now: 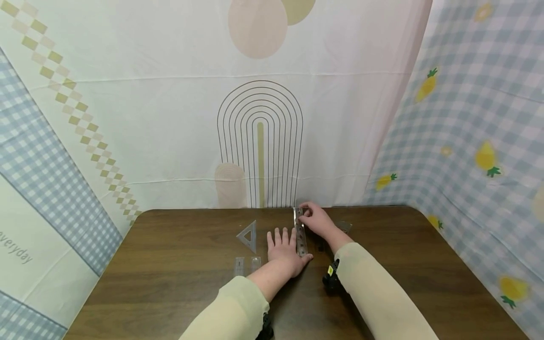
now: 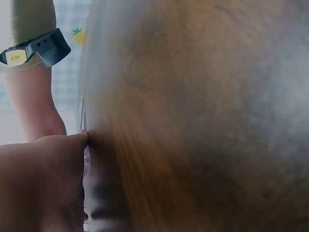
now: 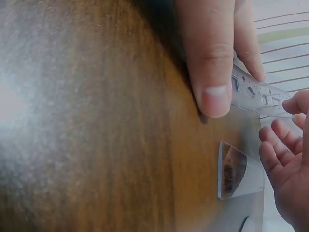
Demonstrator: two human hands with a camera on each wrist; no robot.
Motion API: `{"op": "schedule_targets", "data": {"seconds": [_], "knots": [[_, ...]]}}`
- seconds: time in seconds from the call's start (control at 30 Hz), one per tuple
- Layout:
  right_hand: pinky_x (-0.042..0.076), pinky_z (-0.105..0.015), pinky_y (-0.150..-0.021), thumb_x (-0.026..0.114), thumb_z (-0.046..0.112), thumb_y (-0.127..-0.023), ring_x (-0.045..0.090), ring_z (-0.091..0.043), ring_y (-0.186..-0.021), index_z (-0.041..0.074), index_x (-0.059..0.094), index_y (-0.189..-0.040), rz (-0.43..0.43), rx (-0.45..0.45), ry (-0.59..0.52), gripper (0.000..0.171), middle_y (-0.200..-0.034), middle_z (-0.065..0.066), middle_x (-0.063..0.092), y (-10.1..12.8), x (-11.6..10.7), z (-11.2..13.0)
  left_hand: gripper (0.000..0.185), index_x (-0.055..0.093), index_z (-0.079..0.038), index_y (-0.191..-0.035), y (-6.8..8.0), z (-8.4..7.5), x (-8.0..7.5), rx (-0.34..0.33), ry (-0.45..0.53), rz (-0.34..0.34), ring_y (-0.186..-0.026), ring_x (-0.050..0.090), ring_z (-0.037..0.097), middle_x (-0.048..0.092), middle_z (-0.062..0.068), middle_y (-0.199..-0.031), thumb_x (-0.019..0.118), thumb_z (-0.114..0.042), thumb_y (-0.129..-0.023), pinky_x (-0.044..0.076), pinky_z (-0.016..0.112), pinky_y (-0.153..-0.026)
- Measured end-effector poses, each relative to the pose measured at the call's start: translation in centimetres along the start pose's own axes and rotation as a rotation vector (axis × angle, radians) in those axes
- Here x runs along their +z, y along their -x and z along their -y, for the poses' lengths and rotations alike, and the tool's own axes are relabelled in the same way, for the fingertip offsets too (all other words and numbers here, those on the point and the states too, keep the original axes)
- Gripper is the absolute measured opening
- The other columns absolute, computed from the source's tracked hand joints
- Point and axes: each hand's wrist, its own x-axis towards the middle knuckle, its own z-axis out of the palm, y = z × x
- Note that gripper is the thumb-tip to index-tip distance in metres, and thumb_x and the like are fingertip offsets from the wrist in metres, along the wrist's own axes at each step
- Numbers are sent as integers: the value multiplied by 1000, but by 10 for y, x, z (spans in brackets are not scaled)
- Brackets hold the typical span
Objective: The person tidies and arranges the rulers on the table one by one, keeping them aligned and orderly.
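Note:
A clear ruler (image 1: pixel 301 236) with cut-out shapes runs away from me toward the wall. My left hand (image 1: pixel 284 252) lies palm-down with spread fingers on the table at the ruler's left side, its thumb by the near end. At the far end, my right hand (image 1: pixel 316 220) pinches the ruler between thumb and bent finger. In the right wrist view, the left thumb (image 3: pixel 215 72) looms large beside the ruler (image 3: pixel 256 94), with the right hand (image 3: pixel 292 164) at the far end. The left wrist view shows mostly the back of the left hand (image 2: pixel 43 179).
Left of the hands are a clear set square (image 1: pixel 248 237) and two clear strips, one (image 1: pixel 239 267) left of the other (image 1: pixel 256 263). Right of the ruler lie a clear flat piece (image 3: pixel 234 176) and, partly behind the right wrist, a curved clear piece (image 1: pixel 344 226). A patterned cloth wall (image 1: pixel 182 141) borders the table (image 1: pixel 170 264).

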Motion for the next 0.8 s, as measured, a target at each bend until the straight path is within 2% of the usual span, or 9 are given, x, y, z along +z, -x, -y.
{"op": "schedule_targets", "data": {"seconds": [0.17, 0.37, 0.53, 0.8], "knots": [[55, -36, -67, 61, 15, -97, 64, -22, -77, 8, 49, -142, 26, 16, -106, 46, -99, -10, 66, 2, -1, -1, 96, 7, -26, -161, 1, -1, -1, 0, 2, -5, -151, 3, 35, 10, 6, -166, 28, -83, -87, 0, 59, -118], [57, -37, -67, 61, 9, -98, 67, -23, -75, 8, 48, -143, 34, 35, -234, 47, -97, -12, 69, 3, -2, -5, 96, 8, -26, -161, 3, -2, -1, -3, -3, -16, -151, 5, 35, 12, 6, -166, 28, -84, -87, 1, 58, -118], [58, -38, -68, 58, 6, -99, 68, -24, -78, 6, 45, -147, 33, 54, -332, 49, -103, -16, 67, 5, -1, -9, 96, 9, -26, -161, 5, -2, 0, 3, 10, -40, -151, 7, 35, 15, 7, -165, 30, -83, -87, 2, 58, -118], [58, -34, -71, 55, 8, -102, 65, -20, -81, 9, 39, -153, 57, 82, -422, 53, -112, -16, 64, 10, 0, -11, 96, 8, -26, -161, 6, 0, 0, 11, 26, -41, -151, 7, 34, 14, 6, -166, 31, -83, -87, 1, 58, -118]]}}
